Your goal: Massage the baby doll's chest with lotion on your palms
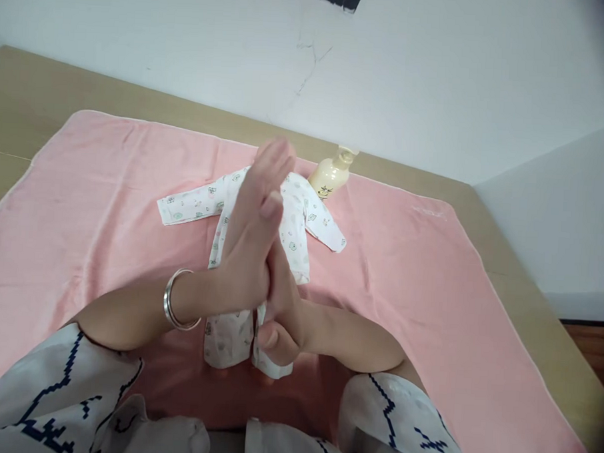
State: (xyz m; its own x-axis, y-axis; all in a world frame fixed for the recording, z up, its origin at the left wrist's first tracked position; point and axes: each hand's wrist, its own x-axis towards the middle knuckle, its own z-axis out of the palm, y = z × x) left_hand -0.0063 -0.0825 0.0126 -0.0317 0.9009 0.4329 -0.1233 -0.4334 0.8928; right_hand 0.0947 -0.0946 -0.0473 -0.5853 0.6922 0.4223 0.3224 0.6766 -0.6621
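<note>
My left hand [248, 251], with a silver bangle [167, 297] on its wrist, is raised with its fingers stretched out. Its palm meets my right hand [286, 299], whose fingers are mostly hidden behind it; the right thumb sticks out low. Nothing shows between the palms. Beneath them lies a small white baby top [295, 233] with a little print, its sleeves spread to both sides. Below the top is a pair of matching baby pants [227, 343], partly covered by my hands. A cream-coloured bottle [330, 175] lies beyond the right sleeve.
A pink blanket [404, 291] is spread under the clothes on a light wooden surface [43, 75]. A white wall [214, 56] with a crack stands along the far edge. My sleeves, white with dark blue lines, reach in at the bottom.
</note>
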